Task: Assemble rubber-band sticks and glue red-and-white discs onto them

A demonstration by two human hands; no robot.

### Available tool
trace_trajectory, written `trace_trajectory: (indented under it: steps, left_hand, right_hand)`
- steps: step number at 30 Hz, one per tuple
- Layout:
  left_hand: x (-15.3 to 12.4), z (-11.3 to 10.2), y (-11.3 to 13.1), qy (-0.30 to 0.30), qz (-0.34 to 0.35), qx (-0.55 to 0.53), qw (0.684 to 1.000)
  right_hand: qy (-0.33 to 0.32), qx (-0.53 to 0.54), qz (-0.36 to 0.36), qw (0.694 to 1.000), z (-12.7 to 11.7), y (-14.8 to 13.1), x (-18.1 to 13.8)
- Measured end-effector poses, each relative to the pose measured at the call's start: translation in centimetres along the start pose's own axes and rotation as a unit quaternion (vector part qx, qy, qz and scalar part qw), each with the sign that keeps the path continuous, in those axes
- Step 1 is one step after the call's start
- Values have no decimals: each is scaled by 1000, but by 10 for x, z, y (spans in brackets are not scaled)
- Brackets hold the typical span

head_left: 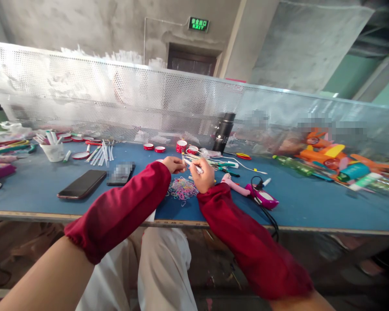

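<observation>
Over the middle of the blue table [298,207], my left hand [174,165] is closed in a pinch on a small, thin pale piece [183,158] whose kind is too small to tell. Close beside it, my right hand [205,173] is wrapped round a white pen-like stick [199,170], its tip pointing at the left fingertips. Just below the hands lies a pile of small pastel-coloured hooked pieces [183,189]. Dark red sleeves cover both forearms.
Left are a black phone [82,184], white sticks [100,154] and a white cup [52,152]. Behind stand red rolls [181,145] and a black bottle [224,131]. A purple glue gun-like tool [264,199] with a black cord lies right, before orange toys [327,155].
</observation>
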State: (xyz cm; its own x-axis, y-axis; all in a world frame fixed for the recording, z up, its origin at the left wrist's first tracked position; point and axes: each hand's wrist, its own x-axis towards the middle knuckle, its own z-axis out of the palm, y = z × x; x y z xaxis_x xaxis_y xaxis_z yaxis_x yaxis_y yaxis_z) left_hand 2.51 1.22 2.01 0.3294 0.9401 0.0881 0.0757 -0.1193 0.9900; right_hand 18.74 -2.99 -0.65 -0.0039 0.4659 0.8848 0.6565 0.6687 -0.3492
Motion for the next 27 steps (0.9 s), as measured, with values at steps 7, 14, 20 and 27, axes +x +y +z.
trace_trajectory:
  steps: [7, 14, 20, 27]
  left_hand:
    - [-1, 0, 1, -1, -1, 1, 1000]
    - [2, -1, -2, -1, 4, 7, 1000]
    - [5, -2, -5, -2, 10, -2, 1000]
    - [3, -2, -2, 4, -4, -2, 1000]
  right_hand:
    - [-4, 0, 0, 1000, 0, 0, 0]
    - [-4, 0, 2, 1000, 0, 0, 0]
    - [-8, 6, 7, 1000, -1, -1, 0]
    - [1, 11, 10, 1000, 0, -1, 0]
